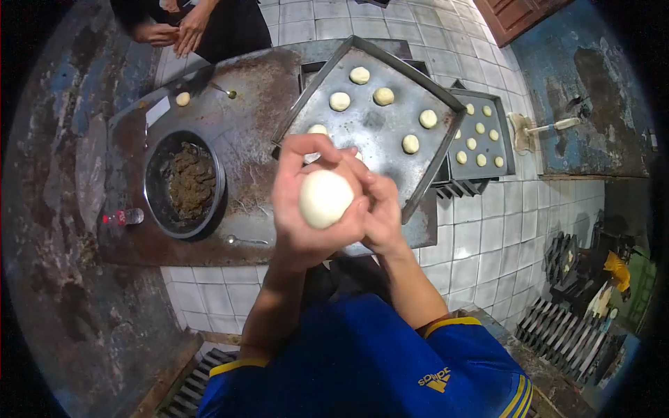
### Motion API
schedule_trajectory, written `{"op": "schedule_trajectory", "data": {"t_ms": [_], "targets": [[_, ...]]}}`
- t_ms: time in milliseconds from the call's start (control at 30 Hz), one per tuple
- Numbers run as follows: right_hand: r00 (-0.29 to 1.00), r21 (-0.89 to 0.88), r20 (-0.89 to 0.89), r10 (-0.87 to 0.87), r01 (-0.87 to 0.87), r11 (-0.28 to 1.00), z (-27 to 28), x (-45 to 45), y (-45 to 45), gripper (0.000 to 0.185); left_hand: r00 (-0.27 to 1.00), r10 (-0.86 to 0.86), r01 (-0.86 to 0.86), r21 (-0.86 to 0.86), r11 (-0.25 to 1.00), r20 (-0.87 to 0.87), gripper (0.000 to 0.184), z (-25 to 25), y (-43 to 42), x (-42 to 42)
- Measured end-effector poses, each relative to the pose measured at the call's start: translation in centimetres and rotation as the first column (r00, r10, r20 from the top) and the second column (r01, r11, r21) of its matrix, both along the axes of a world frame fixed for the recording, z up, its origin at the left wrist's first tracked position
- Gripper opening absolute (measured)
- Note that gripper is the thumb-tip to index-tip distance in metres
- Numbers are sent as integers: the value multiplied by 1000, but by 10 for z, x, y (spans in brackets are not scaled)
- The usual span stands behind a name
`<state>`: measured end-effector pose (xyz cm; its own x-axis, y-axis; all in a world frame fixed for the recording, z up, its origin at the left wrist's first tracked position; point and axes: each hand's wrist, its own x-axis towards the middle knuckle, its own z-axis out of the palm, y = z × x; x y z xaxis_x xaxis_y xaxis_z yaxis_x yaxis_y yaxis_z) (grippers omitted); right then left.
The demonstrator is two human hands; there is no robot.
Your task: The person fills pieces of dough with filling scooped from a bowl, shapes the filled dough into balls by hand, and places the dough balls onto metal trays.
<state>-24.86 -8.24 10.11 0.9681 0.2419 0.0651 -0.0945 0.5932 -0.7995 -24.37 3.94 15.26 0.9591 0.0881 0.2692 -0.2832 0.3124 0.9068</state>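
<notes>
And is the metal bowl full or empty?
Neither: the bowl is partly filled; brown mixture lies inside, leaving some of its inner wall bare.

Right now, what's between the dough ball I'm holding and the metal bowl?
In the head view, your left hand, curled around the dough ball, comes first; then stained tabletop reaches the metal bowl.

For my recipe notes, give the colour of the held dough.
The dough is pale cream; it shows best in the head view.
</notes>
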Motion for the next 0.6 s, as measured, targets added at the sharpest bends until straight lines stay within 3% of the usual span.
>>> {"op": "schedule_trajectory", "data": {"t_ms": [33, 67, 100, 200, 267, 300, 367, 400, 433, 467, 500, 533, 600], "targets": [[979, -44, -23, 200, -201, 979, 18, 6, -18, 33, 998, 14, -15, 30, 999, 57, 58, 2, 0, 0], [980, -39, -28, 196, -197, 980, 14, 4, -19, 33, 999, 9, -11, 34, 999, 51, 58, -1, -4, -1], [993, -97, -15, 117, -118, 988, 8, -1, -21, 34, 990, 14, -32, 124, 992, 140, 61, -8, -12, -4], [975, -22, -220, -31, 27, 999, -19, -18, -19, 35, 970, 38, -86, 193, 977, 241, 62, -9, -34, -6], [998, -99, -34, -47, 44, 994, -28, -14, -22, 39, 961, -26, -35, 216, 976, 276, 58, -17, -19, -4], [987, -240, 21, 156, -147, 959, -15, -2, -43, 40, 972, -66, 5, 263, 965, 227, 53, -21, -8, -5], [802, -631, 67, 594, -427, 648, 9, 24, -82, 43, 996, -45, 13, 368, 930, 80, 43, -35, 10, -8], [767, -642, -28, 641, -506, 577, 24, 30, -88, 42, 1000, 24, -19, 408, 913, -6, 45, -46, 10, -8], [853, -660, -54, 519, -420, 623, 23, 32, -94, 45, 991, 91, -40, 447, 894, -93, 47, -57, 10, -8], [920, -679, -85, 382, -334, 653, 21, 29, -97, 48, 996, 67, -24, 523, 852, -63, 51, -78, 3, -1], [948, -551, -143, 283, -314, 773, 19, 29, -96, 54, 999, 41, -14, 594, 804, -32, 56, -98, -3, 6], [947, -560, -148, 286, -319, 765, 15, 31, -98, 54, 975, -87, 169, 429, 888, -203, 58, -106, -17, 7], [970, -763, -24, 241, -174, 623, 1, 35, -105, 56, 944, -150, 274, 443, 854, -295, 59, -115, -39, 17]]}}
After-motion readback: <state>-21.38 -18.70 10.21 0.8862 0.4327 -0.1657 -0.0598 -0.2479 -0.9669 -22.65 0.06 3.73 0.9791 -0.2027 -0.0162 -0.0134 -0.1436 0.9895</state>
